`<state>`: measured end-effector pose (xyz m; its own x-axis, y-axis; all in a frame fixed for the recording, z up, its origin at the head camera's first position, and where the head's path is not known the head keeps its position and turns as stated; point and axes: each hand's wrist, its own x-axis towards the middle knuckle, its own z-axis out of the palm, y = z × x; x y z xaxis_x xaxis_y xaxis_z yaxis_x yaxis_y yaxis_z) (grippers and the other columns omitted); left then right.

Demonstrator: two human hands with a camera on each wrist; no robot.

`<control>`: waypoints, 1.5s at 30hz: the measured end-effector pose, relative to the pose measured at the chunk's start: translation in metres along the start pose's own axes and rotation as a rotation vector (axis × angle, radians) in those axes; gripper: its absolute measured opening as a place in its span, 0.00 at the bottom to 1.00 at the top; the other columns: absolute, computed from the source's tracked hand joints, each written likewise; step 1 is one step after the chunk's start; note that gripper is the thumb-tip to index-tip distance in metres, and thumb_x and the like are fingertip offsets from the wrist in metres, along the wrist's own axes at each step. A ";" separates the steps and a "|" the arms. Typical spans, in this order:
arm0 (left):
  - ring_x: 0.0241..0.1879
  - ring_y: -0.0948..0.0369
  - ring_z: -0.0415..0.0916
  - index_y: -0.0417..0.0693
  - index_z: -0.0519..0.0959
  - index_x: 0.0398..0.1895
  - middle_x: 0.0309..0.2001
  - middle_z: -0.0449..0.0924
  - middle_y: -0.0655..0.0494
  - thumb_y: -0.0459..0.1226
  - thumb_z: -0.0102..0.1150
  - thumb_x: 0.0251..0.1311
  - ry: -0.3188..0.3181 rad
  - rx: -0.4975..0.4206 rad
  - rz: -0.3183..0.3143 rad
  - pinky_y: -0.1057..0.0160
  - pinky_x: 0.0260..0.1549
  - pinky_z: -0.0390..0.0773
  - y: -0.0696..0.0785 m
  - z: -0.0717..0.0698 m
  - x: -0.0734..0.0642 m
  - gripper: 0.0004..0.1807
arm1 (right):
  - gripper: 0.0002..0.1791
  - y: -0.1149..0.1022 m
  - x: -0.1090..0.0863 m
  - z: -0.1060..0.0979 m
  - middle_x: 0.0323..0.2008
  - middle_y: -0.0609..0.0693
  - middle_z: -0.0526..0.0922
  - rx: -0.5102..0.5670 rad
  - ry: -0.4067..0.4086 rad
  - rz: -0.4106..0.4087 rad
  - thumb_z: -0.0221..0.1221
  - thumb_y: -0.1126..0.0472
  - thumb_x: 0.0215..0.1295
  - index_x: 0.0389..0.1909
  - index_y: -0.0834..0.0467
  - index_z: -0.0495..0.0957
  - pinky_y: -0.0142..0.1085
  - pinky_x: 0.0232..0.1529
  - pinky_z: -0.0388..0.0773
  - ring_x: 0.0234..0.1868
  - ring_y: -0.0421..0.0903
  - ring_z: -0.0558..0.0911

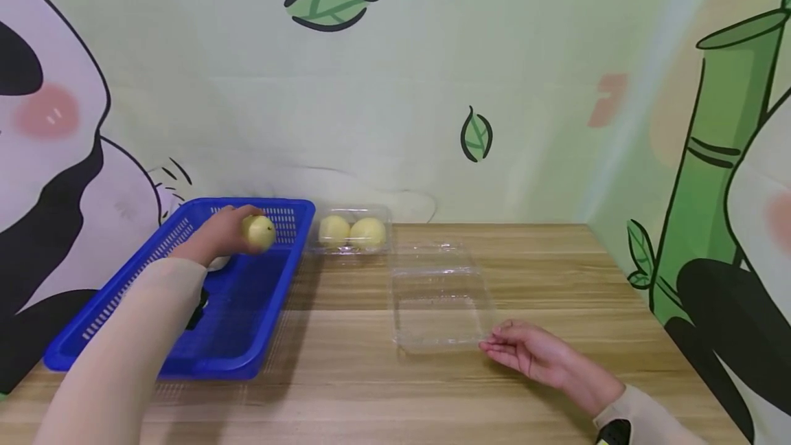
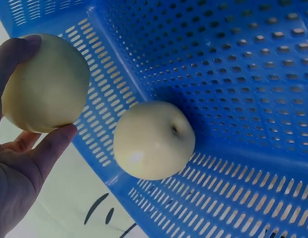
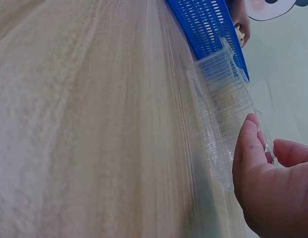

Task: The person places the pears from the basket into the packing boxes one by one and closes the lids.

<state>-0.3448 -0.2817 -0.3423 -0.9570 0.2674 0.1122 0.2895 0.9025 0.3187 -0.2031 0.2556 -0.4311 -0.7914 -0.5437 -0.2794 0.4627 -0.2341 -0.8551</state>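
My left hand [image 1: 230,232] grips a pale yellow, round pear [image 1: 259,233] over the far part of the blue basket [image 1: 307,225]. In the left wrist view the thumb and fingers wrap this pear at the left edge, and a second pear [image 2: 154,140] lies below in the basket's corner. My right hand [image 1: 534,356] pinches the near right corner of an open clear plastic box [image 1: 441,314] on the table. The right wrist view has thumb and fingers [image 3: 250,144] on either side of the box's rim.
A closed clear box [image 1: 352,211] with two pears [image 1: 367,233] stands at the back, right of the basket. A small dark object [image 1: 199,309] lies in the basket, partly behind the left sleeve. A printed cloth [image 1: 395,88] hangs behind the wooden table [image 1: 346,390].
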 end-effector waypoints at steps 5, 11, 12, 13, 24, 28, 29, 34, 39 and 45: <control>0.47 0.38 0.74 0.32 0.72 0.62 0.49 0.77 0.26 0.40 0.75 0.44 0.006 -0.018 -0.005 0.40 0.44 0.75 0.004 -0.009 -0.006 0.40 | 0.09 0.001 0.001 -0.001 0.40 0.49 0.84 -0.016 0.013 0.007 0.43 0.67 0.80 0.42 0.60 0.72 0.28 0.55 0.84 0.47 0.40 0.88; 0.51 0.39 0.75 0.32 0.69 0.66 0.56 0.78 0.27 0.41 0.76 0.50 -0.019 -0.084 -0.034 0.38 0.50 0.76 0.012 -0.023 -0.010 0.42 | 0.09 0.001 0.002 0.000 0.40 0.49 0.84 -0.015 0.019 0.011 0.44 0.68 0.80 0.42 0.59 0.72 0.28 0.55 0.84 0.46 0.40 0.88; 0.52 0.38 0.75 0.32 0.68 0.67 0.57 0.77 0.27 0.41 0.75 0.51 -0.023 -0.093 -0.042 0.37 0.51 0.75 0.013 -0.025 -0.010 0.42 | 0.09 0.000 0.002 0.000 0.40 0.49 0.84 -0.014 0.020 0.012 0.44 0.68 0.80 0.41 0.59 0.72 0.28 0.55 0.84 0.46 0.40 0.88; 0.53 0.38 0.75 0.33 0.67 0.68 0.58 0.76 0.27 0.42 0.75 0.52 -0.025 -0.097 -0.047 0.36 0.52 0.75 0.014 -0.027 -0.011 0.43 | 0.09 0.000 0.002 0.000 0.40 0.49 0.85 -0.014 0.019 0.012 0.44 0.68 0.80 0.41 0.59 0.72 0.28 0.55 0.84 0.46 0.39 0.88; 0.48 0.42 0.77 0.38 0.65 0.71 0.55 0.78 0.27 0.46 0.72 0.56 -0.006 -0.120 -0.080 0.45 0.46 0.76 0.017 -0.043 -0.020 0.43 | 0.11 0.000 0.002 0.001 0.39 0.49 0.85 -0.005 0.003 0.011 0.43 0.68 0.80 0.40 0.59 0.73 0.28 0.54 0.84 0.46 0.40 0.88; 0.52 0.38 0.77 0.37 0.63 0.73 0.59 0.74 0.24 0.47 0.71 0.58 -0.010 -0.163 -0.109 0.45 0.47 0.77 0.023 -0.046 -0.025 0.44 | 0.12 0.001 0.001 0.000 0.39 0.49 0.86 -0.002 0.002 0.008 0.43 0.68 0.80 0.40 0.59 0.74 0.28 0.54 0.84 0.46 0.40 0.88; 0.53 0.37 0.77 0.38 0.62 0.73 0.61 0.73 0.23 0.47 0.70 0.59 -0.011 -0.173 -0.116 0.44 0.48 0.77 0.026 -0.047 -0.026 0.44 | 0.11 0.001 0.001 0.000 0.39 0.49 0.85 -0.004 0.004 0.007 0.43 0.68 0.80 0.40 0.59 0.74 0.28 0.54 0.84 0.46 0.40 0.88; 0.55 0.39 0.75 0.40 0.60 0.74 0.63 0.71 0.26 0.50 0.70 0.60 -0.007 -0.230 -0.143 0.49 0.46 0.77 0.040 -0.051 -0.031 0.45 | 0.09 0.001 0.002 0.000 0.40 0.49 0.85 -0.015 0.013 0.006 0.44 0.68 0.80 0.42 0.60 0.73 0.28 0.55 0.84 0.46 0.40 0.88; 0.49 0.46 0.76 0.41 0.60 0.76 0.59 0.71 0.32 0.49 0.70 0.61 0.000 -0.330 -0.141 0.62 0.39 0.76 0.059 -0.054 -0.036 0.45 | 0.09 0.002 0.002 -0.001 0.40 0.49 0.85 -0.015 0.010 0.004 0.44 0.68 0.80 0.42 0.60 0.73 0.28 0.55 0.84 0.46 0.40 0.88; 0.47 0.49 0.77 0.42 0.57 0.78 0.58 0.68 0.33 0.46 0.69 0.63 -0.017 -0.415 -0.137 0.66 0.38 0.79 0.088 -0.057 -0.044 0.45 | 0.10 0.001 0.002 0.000 0.39 0.49 0.85 -0.008 0.000 0.002 0.43 0.68 0.80 0.41 0.59 0.73 0.28 0.55 0.84 0.46 0.40 0.88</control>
<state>-0.2761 -0.2334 -0.2652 -0.9862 0.1632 0.0282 0.1385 0.7191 0.6809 -0.2042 0.2546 -0.4323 -0.7904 -0.5443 -0.2810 0.4609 -0.2264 -0.8581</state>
